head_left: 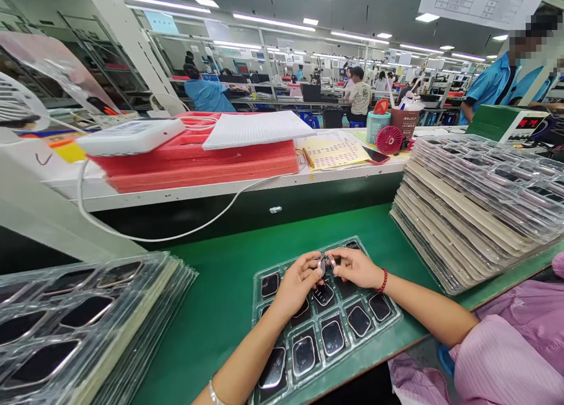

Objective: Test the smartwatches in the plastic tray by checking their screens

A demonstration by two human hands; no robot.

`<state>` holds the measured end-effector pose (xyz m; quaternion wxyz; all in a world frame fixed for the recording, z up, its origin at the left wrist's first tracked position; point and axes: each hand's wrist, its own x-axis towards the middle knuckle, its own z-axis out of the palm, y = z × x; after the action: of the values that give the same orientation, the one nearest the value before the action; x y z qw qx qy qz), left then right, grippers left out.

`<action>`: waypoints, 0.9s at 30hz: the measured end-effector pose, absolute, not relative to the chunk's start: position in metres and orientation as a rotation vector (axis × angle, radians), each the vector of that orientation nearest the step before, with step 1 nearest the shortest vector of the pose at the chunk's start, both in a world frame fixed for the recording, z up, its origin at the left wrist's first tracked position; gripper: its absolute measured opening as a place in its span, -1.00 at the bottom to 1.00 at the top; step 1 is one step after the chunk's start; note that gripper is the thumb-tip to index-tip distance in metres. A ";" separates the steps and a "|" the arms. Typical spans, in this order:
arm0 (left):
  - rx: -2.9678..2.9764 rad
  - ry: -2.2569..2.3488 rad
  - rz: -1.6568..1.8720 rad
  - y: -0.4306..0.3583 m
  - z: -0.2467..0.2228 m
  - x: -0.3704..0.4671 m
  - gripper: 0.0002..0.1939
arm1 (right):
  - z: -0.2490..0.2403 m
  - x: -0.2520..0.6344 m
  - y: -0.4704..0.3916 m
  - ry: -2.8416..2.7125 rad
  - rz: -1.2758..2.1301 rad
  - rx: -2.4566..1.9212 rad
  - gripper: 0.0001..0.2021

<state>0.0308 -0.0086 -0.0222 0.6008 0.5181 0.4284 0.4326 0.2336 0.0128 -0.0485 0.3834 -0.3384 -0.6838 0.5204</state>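
Over the far part of a clear plastic tray (304,330), both hands meet with fingertips close together. My left hand (296,283) is pinched on a small watch case (322,267), held on edge with its silvery rim showing. My right hand (356,268), with a red bead bracelet at the wrist, pinches a second small metal-rimmed piece (332,263) just beside it; its exact kind is hard to make out. Below them, the tray's pockets hold several rounded-square watch cases (332,337) with dark faces. My hands and left forearm hide some pockets.
Stacked trays of watch cases (57,323) stand at left, and a taller tray stack (467,217) at right. A white cable (211,221) hangs from the shelf (352,173) ahead. The shelf bears red foam (202,167), papers, cups and a pink fan (389,140). Co-workers are beyond.
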 end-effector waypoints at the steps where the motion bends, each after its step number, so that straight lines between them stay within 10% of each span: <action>1: 1.193 0.993 1.006 -0.009 -0.021 0.031 -0.44 | -0.049 0.234 0.014 -1.707 1.371 -0.865 -0.49; 15: 1.237 1.023 1.066 -0.008 -0.023 0.033 -0.65 | -0.039 0.239 0.013 -1.575 1.611 -0.860 -0.61; 27: 1.023 0.930 1.051 -0.004 -0.030 0.027 -0.29 | -0.041 0.242 0.019 -1.495 1.597 -0.853 -0.46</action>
<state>0.0274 -0.0045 -0.0304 0.6461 0.4498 0.4089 0.4617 0.2416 0.0195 -0.0405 0.3862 -0.3351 -0.5873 0.6274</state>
